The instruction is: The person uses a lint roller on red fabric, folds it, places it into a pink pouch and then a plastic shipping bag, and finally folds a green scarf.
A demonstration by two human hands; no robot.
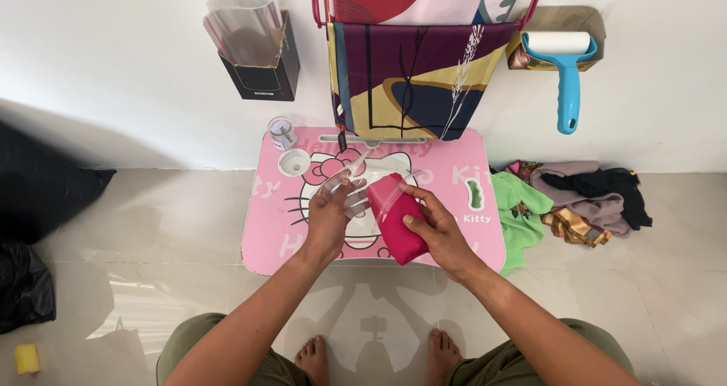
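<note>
My right hand (435,227) grips a folded magenta cloth (395,219) above the small pink cartoon table (288,235). A clear plastic bag (356,189) is around the cloth's upper end. My left hand (329,216) holds the open mouth of that bag, fingers spread inside the plastic. Both hands hover over the table's middle.
A roll of clear tape (282,133) and a white cup holder (294,162) sit at the table's back left. Patterned fabric (413,76) hangs on a rack behind. A black box of clear bags (257,60) and a blue lint roller (566,68) hang on the wall. Clothes pile (575,197) on the right.
</note>
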